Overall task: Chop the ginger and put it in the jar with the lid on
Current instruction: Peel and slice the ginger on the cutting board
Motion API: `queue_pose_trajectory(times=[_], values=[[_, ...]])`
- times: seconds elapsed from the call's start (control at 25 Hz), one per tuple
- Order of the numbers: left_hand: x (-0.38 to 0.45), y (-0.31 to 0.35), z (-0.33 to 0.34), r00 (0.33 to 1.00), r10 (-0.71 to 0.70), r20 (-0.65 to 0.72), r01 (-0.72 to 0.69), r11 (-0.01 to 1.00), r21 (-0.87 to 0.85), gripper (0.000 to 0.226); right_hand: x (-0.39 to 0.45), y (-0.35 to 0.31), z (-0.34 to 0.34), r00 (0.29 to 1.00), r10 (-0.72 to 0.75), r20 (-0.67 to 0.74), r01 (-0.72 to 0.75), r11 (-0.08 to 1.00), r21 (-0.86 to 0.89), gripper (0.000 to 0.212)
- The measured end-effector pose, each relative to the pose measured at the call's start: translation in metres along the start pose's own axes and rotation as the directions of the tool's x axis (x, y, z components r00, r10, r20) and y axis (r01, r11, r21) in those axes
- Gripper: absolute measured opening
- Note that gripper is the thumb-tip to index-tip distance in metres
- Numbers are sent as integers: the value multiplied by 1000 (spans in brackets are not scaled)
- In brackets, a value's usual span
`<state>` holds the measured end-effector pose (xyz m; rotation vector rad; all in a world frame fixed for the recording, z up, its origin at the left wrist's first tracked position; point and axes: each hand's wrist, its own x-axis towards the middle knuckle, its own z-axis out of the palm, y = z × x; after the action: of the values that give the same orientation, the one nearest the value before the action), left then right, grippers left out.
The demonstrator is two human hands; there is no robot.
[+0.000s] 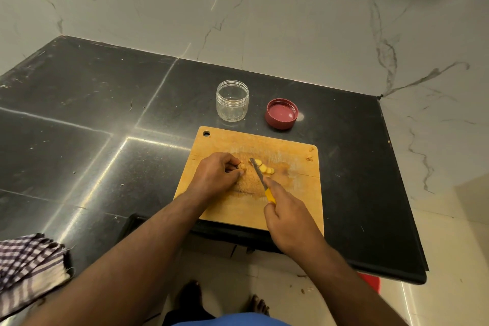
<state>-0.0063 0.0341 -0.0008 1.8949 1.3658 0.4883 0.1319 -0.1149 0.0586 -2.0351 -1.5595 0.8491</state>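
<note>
On the wooden cutting board (pixel 291 201) my left hand (pixel 217 174) pinches a small uncut piece of ginger (pixel 243 166) with curled fingers. Several cut ginger slices (pixel 264 168) lie just right of it. My right hand (pixel 288 219) grips the yellow handle of a small knife (pixel 258 172), with the forefinger along the blade's back and the blade standing between the piece and the slices. Behind the board stands an open clear jar (pixel 232 100). Its red lid (pixel 281 113) lies upside down to the jar's right.
The board sits at the front edge of a black stone counter (pixel 92 127), which ends at the right against a white marble wall (pixel 291 8). A checked cloth (pixel 29 264) lies at the counter's near left. Bare feet and a tiled floor show below.
</note>
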Motion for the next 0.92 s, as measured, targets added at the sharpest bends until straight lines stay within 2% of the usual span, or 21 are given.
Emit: queue_pose_trajectory(times=[0.2, 0.44, 0.92], values=[[1, 1, -1, 1000, 6, 0, -6, 1000, -5, 25, 11, -6, 7, 999, -51, 20, 54, 986, -158, 54], [2, 1, 2, 1000, 19, -21, -19, 1000, 2, 21, 23, -11, 12, 996, -57, 64, 72, 964, -258, 54], [6, -1, 1, 1000, 29, -9, -29, 1000, 10, 20, 27, -12, 15, 993, -65, 100, 94, 943, -320, 57]])
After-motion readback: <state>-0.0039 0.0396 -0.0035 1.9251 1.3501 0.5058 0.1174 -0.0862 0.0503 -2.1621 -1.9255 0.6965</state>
